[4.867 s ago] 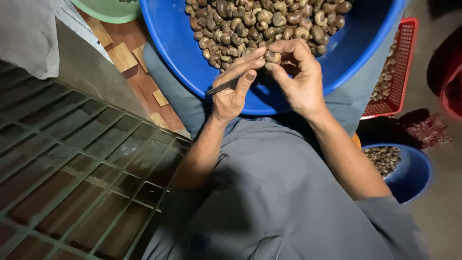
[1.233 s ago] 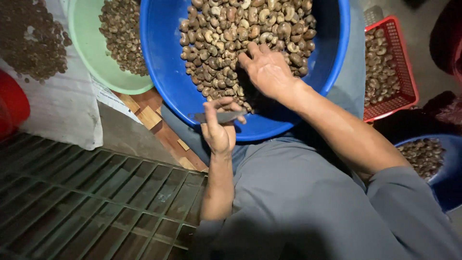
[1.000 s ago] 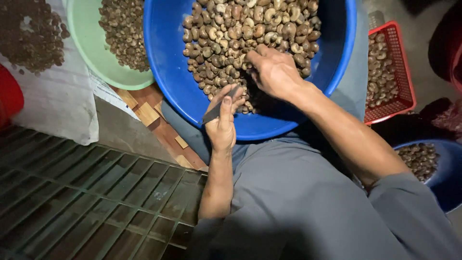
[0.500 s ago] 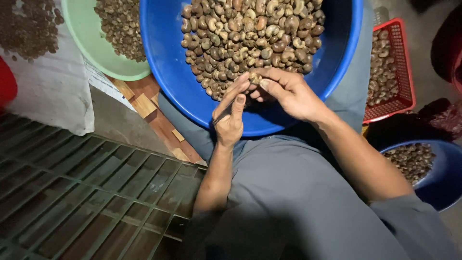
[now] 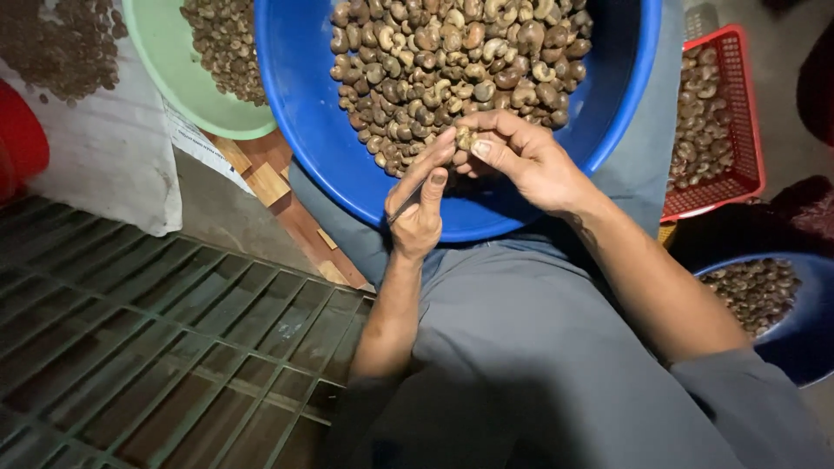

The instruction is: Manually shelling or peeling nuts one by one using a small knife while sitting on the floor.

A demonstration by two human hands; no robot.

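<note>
A seated person works over a large blue basin (image 5: 304,130) heaped with brown nuts (image 5: 452,69). The right hand (image 5: 521,156) pinches a single nut (image 5: 465,139) between thumb and fingertips, just above the basin's near rim. The left hand (image 5: 417,208) is closed around a thin metal blade (image 5: 401,207), its forefinger stretched to touch that nut. A green bowl (image 5: 174,87) of nuts sits to the left, a red basket (image 5: 738,130) and a second blue tub (image 5: 799,347) to the right.
</note>
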